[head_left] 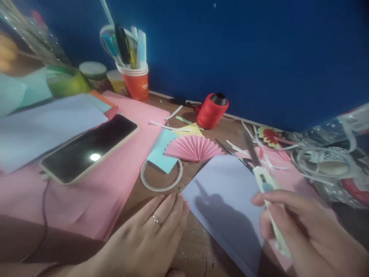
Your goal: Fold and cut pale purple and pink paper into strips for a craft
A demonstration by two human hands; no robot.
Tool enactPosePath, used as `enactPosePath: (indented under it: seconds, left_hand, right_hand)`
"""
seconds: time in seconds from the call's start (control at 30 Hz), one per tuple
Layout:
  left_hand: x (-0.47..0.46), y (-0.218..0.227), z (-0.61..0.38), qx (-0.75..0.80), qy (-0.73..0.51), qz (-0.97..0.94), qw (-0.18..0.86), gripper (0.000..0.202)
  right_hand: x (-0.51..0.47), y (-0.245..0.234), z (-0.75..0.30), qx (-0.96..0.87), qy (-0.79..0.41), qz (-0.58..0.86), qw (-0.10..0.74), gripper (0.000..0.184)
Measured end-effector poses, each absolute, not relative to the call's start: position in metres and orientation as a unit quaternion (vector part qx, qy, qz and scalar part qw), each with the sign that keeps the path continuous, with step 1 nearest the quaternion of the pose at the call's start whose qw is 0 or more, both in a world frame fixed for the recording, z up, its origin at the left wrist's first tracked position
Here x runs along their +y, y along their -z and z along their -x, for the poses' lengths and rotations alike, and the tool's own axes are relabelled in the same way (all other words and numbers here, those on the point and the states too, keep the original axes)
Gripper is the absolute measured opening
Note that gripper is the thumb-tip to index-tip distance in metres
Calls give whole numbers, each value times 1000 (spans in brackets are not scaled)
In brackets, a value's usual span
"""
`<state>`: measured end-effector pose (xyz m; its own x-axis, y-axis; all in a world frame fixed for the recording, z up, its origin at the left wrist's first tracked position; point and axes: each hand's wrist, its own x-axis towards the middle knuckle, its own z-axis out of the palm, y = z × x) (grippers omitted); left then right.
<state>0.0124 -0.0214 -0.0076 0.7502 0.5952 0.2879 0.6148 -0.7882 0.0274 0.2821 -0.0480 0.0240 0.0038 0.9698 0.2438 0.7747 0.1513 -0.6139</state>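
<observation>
The person's left hand (pixel 152 231) lies palm down, fingers together; the right hand (pixel 302 223) hovers, curled in a grip.

The one view looked out from the person's head, facing forward and down across a brown wooden table (pixel 198 238) to a flat, dark-blue wall (pixel 259 57) on the far side. It sat close enough that the bare left hand (pixel 150 232) and bare right hand (pixel 308 227) loomed large at the near edge. The table's far edge sloped down to the right, so the view sat tilted.
</observation>
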Motion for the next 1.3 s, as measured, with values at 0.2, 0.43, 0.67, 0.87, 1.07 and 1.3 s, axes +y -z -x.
enactPosePath:
  seconds: [0.2,0.43,0.67,0.87,1.07,1.3]
  left_hand:
    - [-18,-1,-16,-338,85,937,-16,67]
    - [-23,-3,-24,-334,20,937,-98,69]
    - [-14,-10,-19,-323,-18,935,-147,62]
    - [-1,-7,-9,-308,16,943,-124,67]
    - [-3,-3,-5,-294,29,951,-90,80]
    - [-4,-7,-8,-259,69,963,10,57]
  right_hand:
    - [-18,-18,-296,-509,-402,534,541,22]
    - [-9,-12,-289,-505,-393,439,630,29]
    - [-4,-6,-277,-446,-501,479,567,20]
    - [-1,-1,-281,-376,-482,504,610,20]
    - [-8,9,-273,-324,-466,521,637,25]
    - [-1,18,-274,-294,-503,492,647,25]
